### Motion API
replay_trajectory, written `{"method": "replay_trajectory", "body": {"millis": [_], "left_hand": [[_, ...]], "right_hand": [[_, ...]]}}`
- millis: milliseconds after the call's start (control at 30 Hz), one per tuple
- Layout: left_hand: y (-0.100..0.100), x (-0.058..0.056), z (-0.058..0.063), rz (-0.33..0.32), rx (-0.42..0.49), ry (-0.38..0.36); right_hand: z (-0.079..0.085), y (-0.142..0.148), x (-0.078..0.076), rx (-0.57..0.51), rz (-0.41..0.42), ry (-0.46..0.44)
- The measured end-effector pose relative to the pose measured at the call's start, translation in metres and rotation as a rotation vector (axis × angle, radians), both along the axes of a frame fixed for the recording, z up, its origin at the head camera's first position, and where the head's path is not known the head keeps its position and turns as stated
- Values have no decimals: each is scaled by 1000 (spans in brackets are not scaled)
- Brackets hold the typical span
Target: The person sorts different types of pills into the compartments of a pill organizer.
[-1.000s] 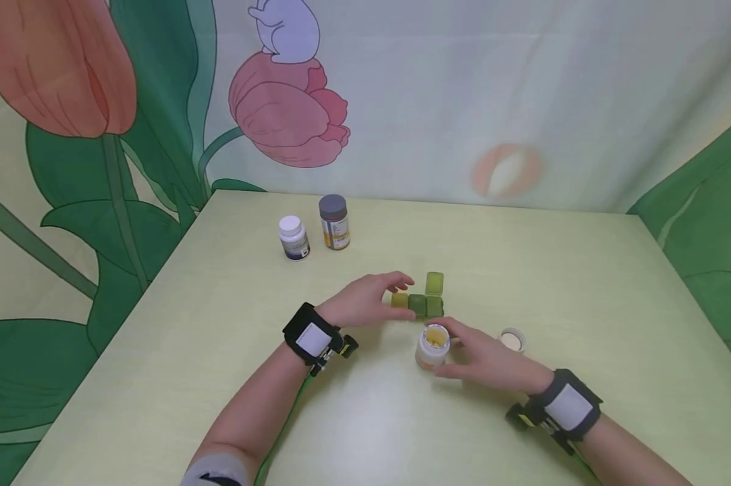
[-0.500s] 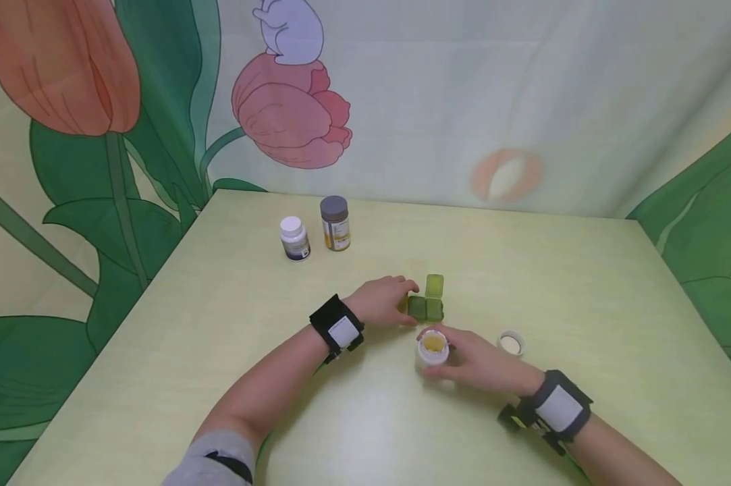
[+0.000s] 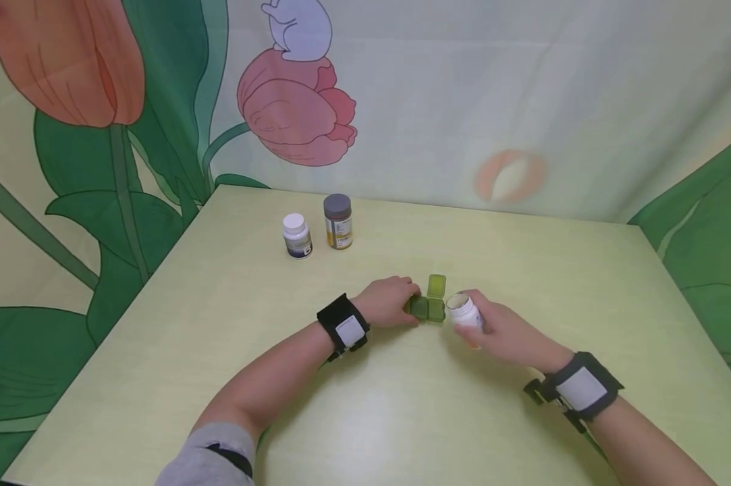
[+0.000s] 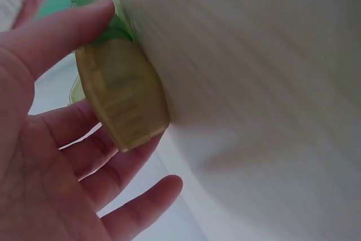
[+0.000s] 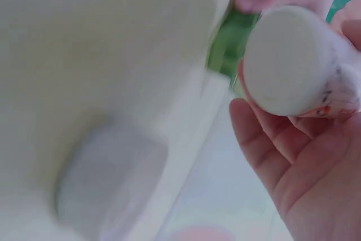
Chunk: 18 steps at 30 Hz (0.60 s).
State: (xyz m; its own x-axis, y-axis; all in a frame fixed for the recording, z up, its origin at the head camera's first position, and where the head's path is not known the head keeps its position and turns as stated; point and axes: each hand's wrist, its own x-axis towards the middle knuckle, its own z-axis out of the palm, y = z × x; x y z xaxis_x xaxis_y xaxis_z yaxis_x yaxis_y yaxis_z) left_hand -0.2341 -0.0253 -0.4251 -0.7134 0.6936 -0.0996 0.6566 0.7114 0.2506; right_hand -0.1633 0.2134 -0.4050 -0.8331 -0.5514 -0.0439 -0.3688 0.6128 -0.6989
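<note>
My left hand (image 3: 389,302) pinches the left end of a small green pill organizer (image 3: 436,310), thumb on the near side and fingers on the far side. One lid (image 3: 437,285) of it stands flipped open at the back. In the left wrist view the organizer's yellowish end (image 4: 124,91) sits between thumb and fingers. My right hand (image 3: 511,334) grips an uncapped white pill bottle (image 3: 470,317), tilted with its mouth toward the organizer's right compartment. The right wrist view shows the bottle's flat base (image 5: 285,60) and my fingers curled round its side.
A white-capped bottle (image 3: 297,236) and a taller grey-capped bottle (image 3: 339,223) stand at the back left of the table (image 3: 365,418). In the right wrist view a round white cap (image 5: 113,179) lies on the table, hidden by my right hand in the head view.
My left hand has moved right and taken hold of the organizer's left end. My right hand has lifted the pill bottle, carried it up and right, and tipped it toward the organizer.
</note>
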Motion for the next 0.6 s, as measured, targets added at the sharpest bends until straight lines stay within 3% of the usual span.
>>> {"method": "replay_trajectory", "body": {"millis": [333, 600], "left_hand": [[0, 1, 1, 19, 12, 1], [-1, 3, 3, 36, 12, -1]], "right_hand": [[0, 8, -29, 317, 66, 271], [-3, 1, -36, 422, 97, 480]]}}
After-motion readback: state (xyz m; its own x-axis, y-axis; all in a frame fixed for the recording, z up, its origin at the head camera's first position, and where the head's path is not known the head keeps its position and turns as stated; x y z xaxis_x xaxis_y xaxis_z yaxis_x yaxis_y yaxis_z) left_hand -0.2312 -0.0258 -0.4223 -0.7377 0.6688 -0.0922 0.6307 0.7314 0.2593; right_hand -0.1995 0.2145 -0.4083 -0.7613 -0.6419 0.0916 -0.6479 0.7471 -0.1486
